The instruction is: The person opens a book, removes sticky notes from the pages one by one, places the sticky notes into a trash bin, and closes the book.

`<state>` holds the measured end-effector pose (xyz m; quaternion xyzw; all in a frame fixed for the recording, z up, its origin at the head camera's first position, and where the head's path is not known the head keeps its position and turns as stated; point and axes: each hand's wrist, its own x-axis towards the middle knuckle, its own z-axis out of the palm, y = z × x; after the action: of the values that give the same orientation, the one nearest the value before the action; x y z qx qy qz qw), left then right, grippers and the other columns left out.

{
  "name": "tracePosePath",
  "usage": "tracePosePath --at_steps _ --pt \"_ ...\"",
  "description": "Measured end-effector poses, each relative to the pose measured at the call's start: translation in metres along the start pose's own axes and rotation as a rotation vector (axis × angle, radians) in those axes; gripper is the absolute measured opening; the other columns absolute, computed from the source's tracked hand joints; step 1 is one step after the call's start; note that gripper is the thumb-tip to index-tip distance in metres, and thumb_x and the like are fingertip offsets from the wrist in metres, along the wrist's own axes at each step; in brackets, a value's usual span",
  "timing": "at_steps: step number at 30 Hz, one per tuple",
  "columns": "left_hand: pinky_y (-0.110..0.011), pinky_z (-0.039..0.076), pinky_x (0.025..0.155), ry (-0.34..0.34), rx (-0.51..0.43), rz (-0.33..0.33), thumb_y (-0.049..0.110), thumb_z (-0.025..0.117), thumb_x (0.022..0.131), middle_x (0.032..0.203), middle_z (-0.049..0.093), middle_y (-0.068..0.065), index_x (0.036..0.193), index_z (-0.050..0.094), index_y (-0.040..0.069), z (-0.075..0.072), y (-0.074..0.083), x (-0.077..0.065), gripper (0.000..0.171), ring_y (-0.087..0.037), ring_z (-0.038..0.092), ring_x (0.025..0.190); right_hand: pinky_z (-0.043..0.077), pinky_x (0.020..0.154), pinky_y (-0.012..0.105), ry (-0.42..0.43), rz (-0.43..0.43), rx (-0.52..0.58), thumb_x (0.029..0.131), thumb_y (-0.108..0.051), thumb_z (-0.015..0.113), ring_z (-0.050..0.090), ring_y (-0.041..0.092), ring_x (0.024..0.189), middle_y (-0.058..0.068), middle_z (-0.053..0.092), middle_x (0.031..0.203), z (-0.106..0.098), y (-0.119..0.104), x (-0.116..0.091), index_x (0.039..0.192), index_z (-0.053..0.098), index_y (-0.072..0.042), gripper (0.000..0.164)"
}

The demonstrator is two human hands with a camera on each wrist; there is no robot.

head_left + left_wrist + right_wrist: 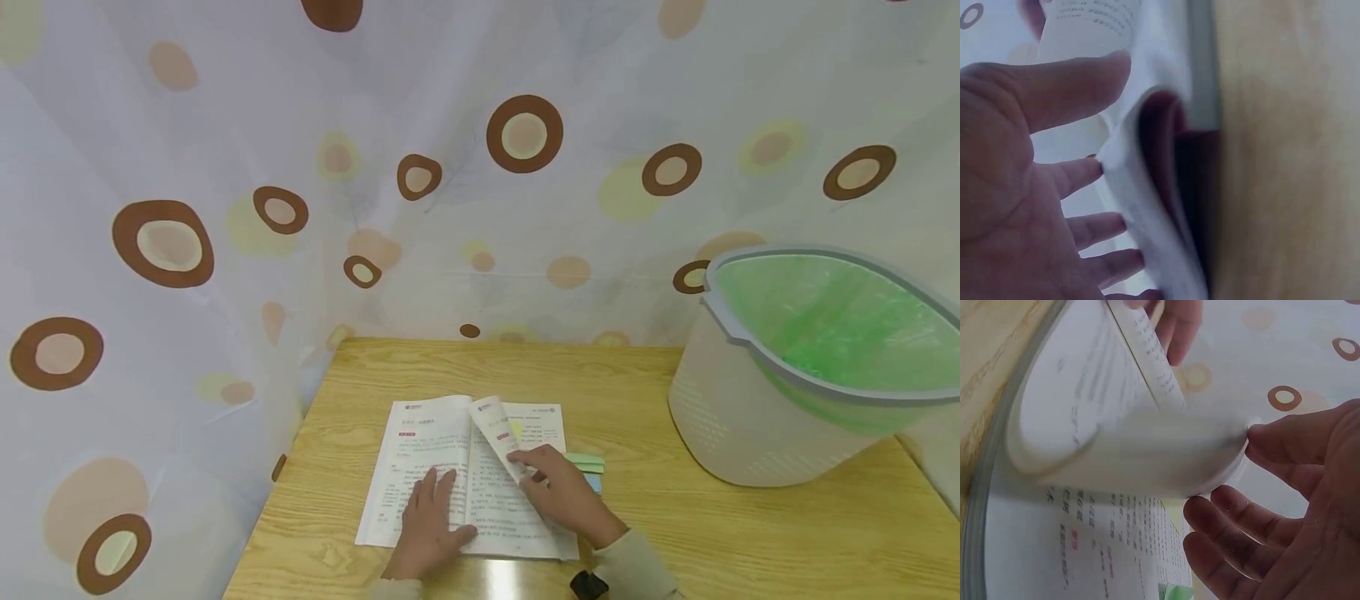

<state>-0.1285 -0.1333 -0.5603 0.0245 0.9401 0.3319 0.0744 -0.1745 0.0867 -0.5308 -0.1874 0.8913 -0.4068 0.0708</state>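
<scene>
An open book (431, 433) with printed pages lies on the wooden table, its spine pointing away from me. My right hand (558, 492) pinches the edge of one page (491, 421) between thumb and fingers. That page (1147, 453) is lifted and curls over the right-hand side in the right wrist view. On the lower part of the left page rests my left hand (431, 525), fingers spread and thumb reaching toward the centre fold. In the left wrist view, the fingertips of the left hand (1035, 181) touch the curved paper.
Green sticky tabs (585, 460) and a blue piece (594, 482) stick out past the book's right edge. A white basket (750, 425) with a green lining (832, 325) stands at the right. A patterned curtain (450, 167) hangs behind and left of the table (637, 533).
</scene>
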Motion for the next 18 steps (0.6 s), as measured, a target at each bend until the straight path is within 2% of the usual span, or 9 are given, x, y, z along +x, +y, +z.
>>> tracePosePath --at_steps 3,6,10,14,18 --pt "-0.073 0.024 0.105 -0.008 -0.064 0.007 0.026 0.064 0.084 0.147 0.027 -0.035 0.14 0.039 -0.002 -0.01 0.006 -0.001 0.067 -0.057 0.022 0.133 0.051 0.073 0.034 -0.006 -0.022 -0.001 0.09 -0.006 0.054 0.056 0.017 0.09 0.008 0.056 0.112 0.006 -0.005 0.0 0.124 0.062 -0.011 0.035" --pt "-0.072 0.027 0.104 0.013 -0.095 -0.025 0.026 0.051 0.094 0.146 0.031 -0.033 0.137 0.043 -0.003 -0.013 0.01 0.0 0.052 -0.056 0.025 0.133 0.051 0.077 0.039 -0.001 -0.071 -0.043 0.087 -0.004 0.056 0.055 0.019 0.093 0.008 0.056 0.112 0.015 -0.012 0.001 0.119 0.066 -0.01 0.034" --pt "-0.072 0.029 0.103 0.059 -0.127 -0.048 0.032 0.037 0.102 0.144 0.036 -0.032 0.131 0.05 -0.005 -0.013 0.013 0.003 0.048 -0.056 0.029 0.131 0.05 0.084 0.044 -0.015 -0.126 -0.157 0.085 -0.009 0.058 0.055 0.023 0.101 0.008 0.057 0.118 0.028 -0.02 0.004 0.114 0.069 -0.011 0.031" --pt "-0.072 0.029 0.103 0.065 -0.148 -0.051 0.035 0.037 0.102 0.143 0.039 -0.032 0.129 0.052 -0.005 -0.013 0.012 0.005 0.051 -0.055 0.032 0.13 0.049 0.084 0.041 -0.03 -0.153 -0.239 0.083 -0.014 0.062 0.052 0.024 0.101 0.008 0.058 0.124 0.037 -0.024 0.004 0.111 0.071 -0.012 0.03" --pt "-0.069 0.03 0.105 0.054 -0.11 -0.03 0.037 0.05 0.096 0.143 0.039 -0.033 0.132 0.048 -0.006 -0.014 0.008 0.004 0.056 -0.053 0.033 0.131 0.049 0.083 0.039 -0.03 -0.188 -0.261 0.082 -0.017 0.065 0.051 0.023 0.101 0.009 0.057 0.129 0.043 -0.024 0.002 0.11 0.071 -0.013 0.03"
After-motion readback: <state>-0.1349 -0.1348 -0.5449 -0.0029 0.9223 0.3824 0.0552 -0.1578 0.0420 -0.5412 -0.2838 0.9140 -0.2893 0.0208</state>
